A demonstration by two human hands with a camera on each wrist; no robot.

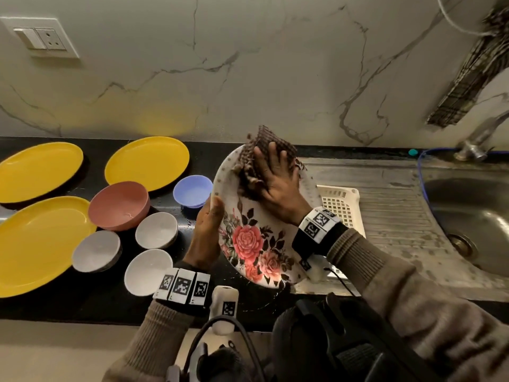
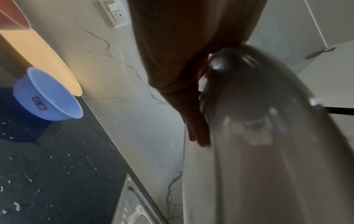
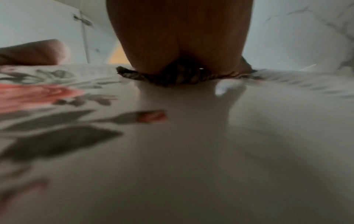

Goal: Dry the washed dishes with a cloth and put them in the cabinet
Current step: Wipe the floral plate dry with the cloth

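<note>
Right hand [image 1: 278, 186] hides much of the cloth [image 1: 256, 161]; floral plate [image 3: 172, 151] blurred in wrist views.

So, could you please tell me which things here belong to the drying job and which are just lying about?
In the job:
- floral plate, gripped by left hand
- cloth under right hand
- yellow plates and bowls

Lying about:
- white basket
- tap
- checked towel

Overhead head view; wrists close, blurry.
</note>
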